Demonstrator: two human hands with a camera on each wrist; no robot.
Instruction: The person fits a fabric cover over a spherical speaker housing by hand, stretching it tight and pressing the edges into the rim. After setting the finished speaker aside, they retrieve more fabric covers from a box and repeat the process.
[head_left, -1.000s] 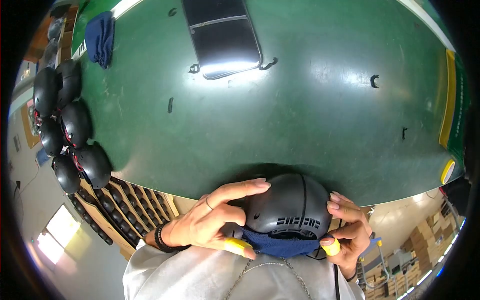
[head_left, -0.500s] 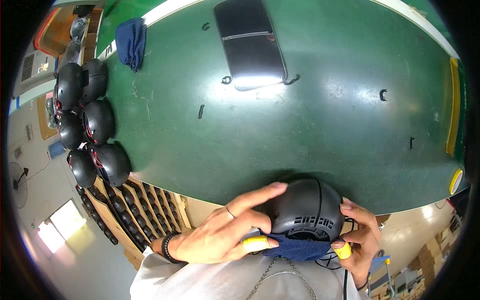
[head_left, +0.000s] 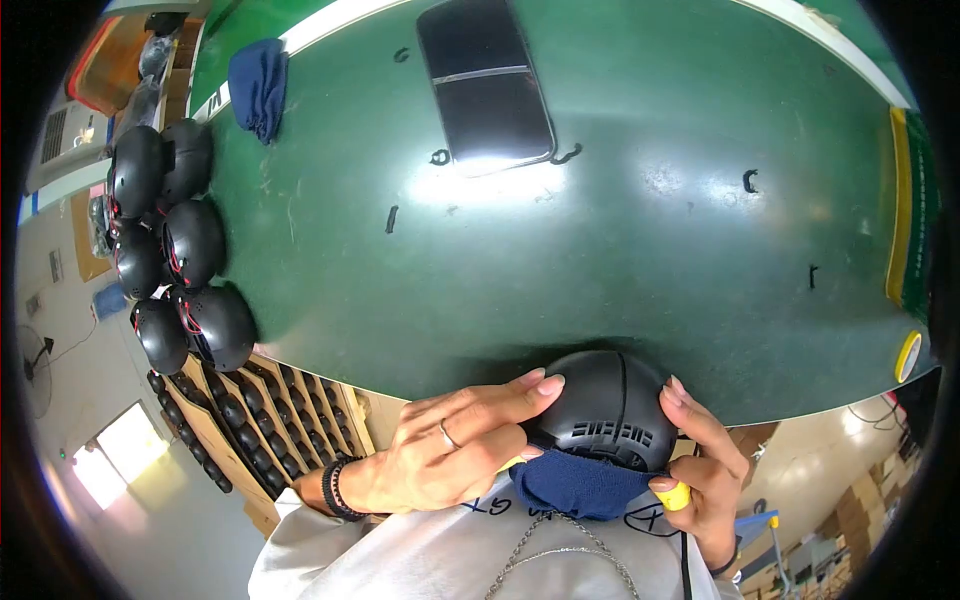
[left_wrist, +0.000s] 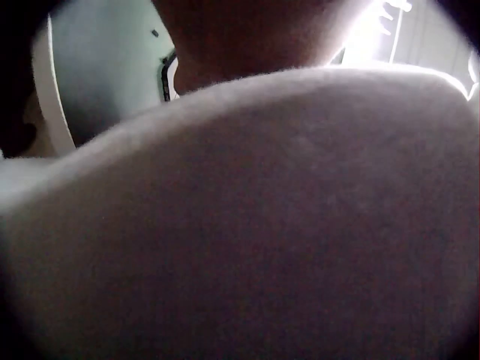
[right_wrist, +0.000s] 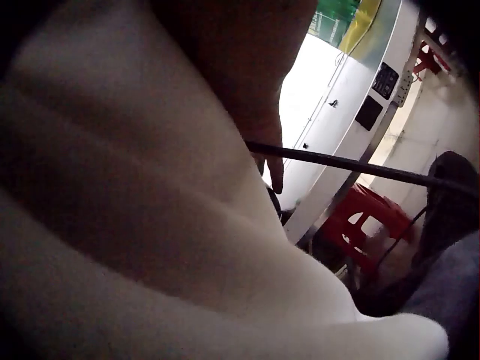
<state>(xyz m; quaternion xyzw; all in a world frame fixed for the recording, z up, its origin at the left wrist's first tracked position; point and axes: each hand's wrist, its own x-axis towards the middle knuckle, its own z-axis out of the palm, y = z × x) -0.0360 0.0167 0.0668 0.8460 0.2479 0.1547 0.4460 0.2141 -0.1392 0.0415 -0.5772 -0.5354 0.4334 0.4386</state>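
Green desk (head_left: 600, 280), glossy; black shells (head_left: 195, 245) crowd its left edge, tape roll (head_left: 908, 357) at the near right corner, dark panel (head_left: 487, 110) toward the far edge. At the near edge my left hand (head_left: 450, 440) and right hand (head_left: 705, 450) grip a black dome (head_left: 590, 395), thumbs by the blue cloth (head_left: 580, 488) at its lower rim. Right wrist view gives a red stool (right_wrist: 386, 214) with cutouts; dome vents show in head view only.

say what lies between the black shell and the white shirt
Navy cloth lies between the black shell and the white shirt, as the head view shows.
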